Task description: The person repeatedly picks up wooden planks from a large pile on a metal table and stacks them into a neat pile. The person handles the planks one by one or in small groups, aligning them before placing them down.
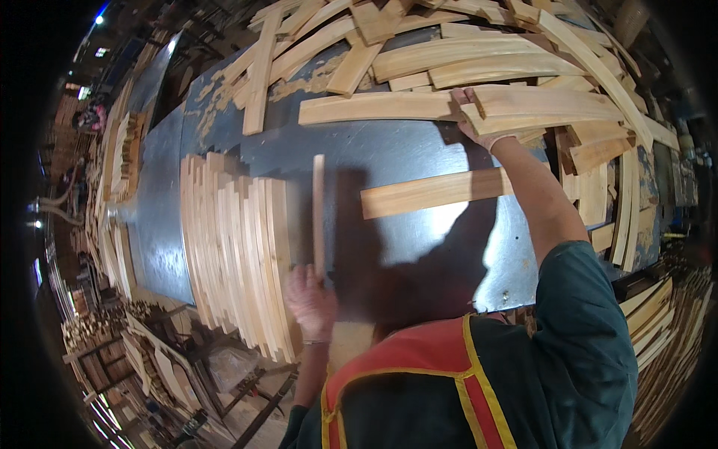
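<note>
My left hand (310,303) is closed round the near end of a narrow wooden slat (319,213), which stands on edge over the dark tabletop. Just left of it, several slats (239,247) stand on edge side by side in a tight row. Reaching far right, my right hand (479,129) grips the left end of a wooden board (550,105) at the pile, fingers over the far edge and palm below. Whether it holds one board or two cannot be told. Between my hands a single board (430,192) lies flat, partly in shadow.
The dark metal table (284,150) bears a loose heap of boards (479,56) along its far side, some crossing at angles. More boards (624,209) lie at the right edge. Stacked strips (677,352) stand lower right. A wooden rack (161,359) is at lower left.
</note>
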`<state>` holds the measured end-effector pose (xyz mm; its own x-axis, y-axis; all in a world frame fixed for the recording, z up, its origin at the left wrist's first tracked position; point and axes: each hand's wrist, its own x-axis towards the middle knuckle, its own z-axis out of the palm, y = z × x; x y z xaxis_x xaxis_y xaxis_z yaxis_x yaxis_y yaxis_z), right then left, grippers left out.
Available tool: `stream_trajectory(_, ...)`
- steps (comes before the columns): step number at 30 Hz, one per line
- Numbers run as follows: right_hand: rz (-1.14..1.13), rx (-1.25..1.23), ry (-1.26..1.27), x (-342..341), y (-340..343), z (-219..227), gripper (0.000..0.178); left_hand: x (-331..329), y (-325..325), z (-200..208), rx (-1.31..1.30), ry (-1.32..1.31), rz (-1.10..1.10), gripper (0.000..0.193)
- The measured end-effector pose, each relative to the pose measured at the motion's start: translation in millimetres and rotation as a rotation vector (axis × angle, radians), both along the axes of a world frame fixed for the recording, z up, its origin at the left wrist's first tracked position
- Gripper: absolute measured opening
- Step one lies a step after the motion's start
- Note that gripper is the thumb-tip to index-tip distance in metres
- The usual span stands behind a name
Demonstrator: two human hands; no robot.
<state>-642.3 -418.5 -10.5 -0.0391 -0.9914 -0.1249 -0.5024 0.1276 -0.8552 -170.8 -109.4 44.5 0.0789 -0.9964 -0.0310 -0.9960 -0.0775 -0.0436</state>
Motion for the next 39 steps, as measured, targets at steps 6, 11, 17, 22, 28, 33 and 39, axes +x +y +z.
stream_trajectory(6,0.583,0.114,0.231,54,50,86,0.064,59,21,-12,-0.237,-0.134,0.171,0.069)
stream_trajectory(11,0.298,0.728,-0.957,141,202,67,0.063,-20,-14,44,0.049,0.87,0.263,0.065)
stream_trajectory(17,0.321,1.014,-1.128,246,316,72,0.069,-21,-29,-5,0.279,2.027,0.581,0.031)
stream_trajectory(22,0.168,0.733,-0.874,203,296,50,0.066,35,9,1,0.14,0.692,0.248,0.047)
stream_trajectory(28,-0.072,0.529,-0.965,162,231,66,0.014,50,46,1,-0.047,0.051,0.132,0.072)
stream_trajectory(33,-0.3,0.236,-0.74,164,117,24,0.03,62,29,-9,-0.112,-0.043,0.174,0.078)
stream_trajectory(39,0.347,-0.387,0.578,168,-3,76,0.09,73,35,-19,-0.127,-0.011,0.128,0.079)
